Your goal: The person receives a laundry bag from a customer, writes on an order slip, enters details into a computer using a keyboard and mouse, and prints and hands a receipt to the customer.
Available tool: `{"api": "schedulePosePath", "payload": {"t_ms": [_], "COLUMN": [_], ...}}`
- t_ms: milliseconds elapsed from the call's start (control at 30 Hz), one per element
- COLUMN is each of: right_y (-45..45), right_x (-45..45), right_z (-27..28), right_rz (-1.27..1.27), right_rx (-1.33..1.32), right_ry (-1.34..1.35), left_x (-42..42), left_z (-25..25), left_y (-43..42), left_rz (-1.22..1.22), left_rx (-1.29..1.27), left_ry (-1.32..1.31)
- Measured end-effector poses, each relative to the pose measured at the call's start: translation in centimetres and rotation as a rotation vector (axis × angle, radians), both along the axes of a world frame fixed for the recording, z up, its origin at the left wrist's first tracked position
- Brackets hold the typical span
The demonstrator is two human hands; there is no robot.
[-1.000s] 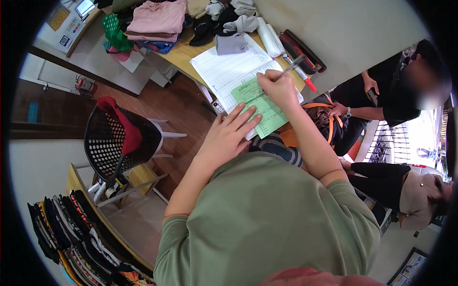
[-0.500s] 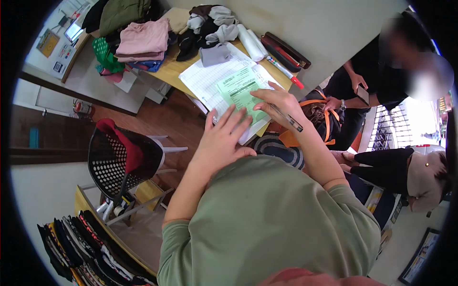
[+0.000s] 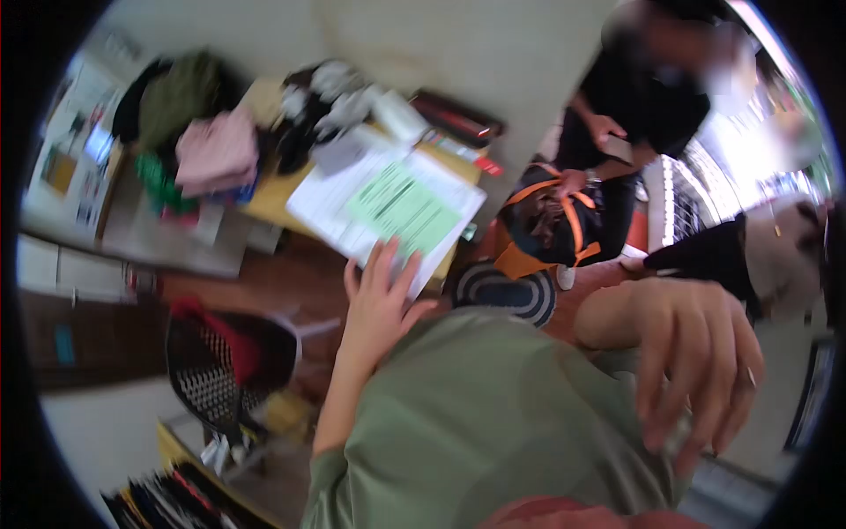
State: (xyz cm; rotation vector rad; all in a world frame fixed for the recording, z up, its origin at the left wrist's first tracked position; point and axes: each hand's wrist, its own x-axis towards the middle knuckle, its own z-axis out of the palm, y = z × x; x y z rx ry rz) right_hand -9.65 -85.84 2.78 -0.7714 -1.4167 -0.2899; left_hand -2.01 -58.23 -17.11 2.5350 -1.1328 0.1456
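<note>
Green form [image 3: 404, 210], likely light and crease-prone, suits an edge pinch. Left hand [image 3: 381, 304] spreads open; right hand [image 3: 696, 348] curls, grip's contents unclear.

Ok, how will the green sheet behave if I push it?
Likely light and floppy: the green sheet looks paper-thin. It lies flat on white pages, so it may slide, unless the left hand at its edge pins it.

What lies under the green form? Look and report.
White paper shows around the green form, with the wooden table below. Whatever is directly beneath the form is covered, and the left hand hides part of its near edge.
</note>
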Motion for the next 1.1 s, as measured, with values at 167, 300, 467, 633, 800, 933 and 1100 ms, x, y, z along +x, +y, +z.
{"api": "schedulePosePath", "payload": {"t_ms": [167,300,467,633,800,933,1100], "right_y": [0.9,-0.8,-1.2,-0.1,-1.4,-3.2,-5.5], "right_x": [-4.1,-6.1,-11.0,-12.7,-15.5,-16.3,-20.8], "right_z": [3.8,4.3,3.3,3.4,3.3,6.1,3.9], "right_rz": [-0.419,-1.08,-0.825,-0.787,-0.936,-1.143,-1.043], "right_rx": [0.468,0.49,0.242,0.399,0.396,0.295,0.03], "right_ry": [-0.719,-1.123,-0.61,-0.648,-0.861,-1.263,-0.624], "left_x": [-0.4,0.1,0.6,0.9,0.6,0.5,0.3], "left_z": [-1.4,-1.3,0.1,-0.2,-0.5,-1.1,-1.0], "left_y": [0.1,-0.1,-1.7,-2.7,-3.0,-3.1,-3.2], "left_rz": [-0.055,-0.095,-0.094,-0.088,-0.078,-0.059,-0.034], "left_rx": [-0.118,-0.15,-0.208,-0.209,-0.198,-0.19,-0.125], "left_ry": [-0.112,-0.189,-0.208,-0.159,-0.147,-0.182,-0.139]}}
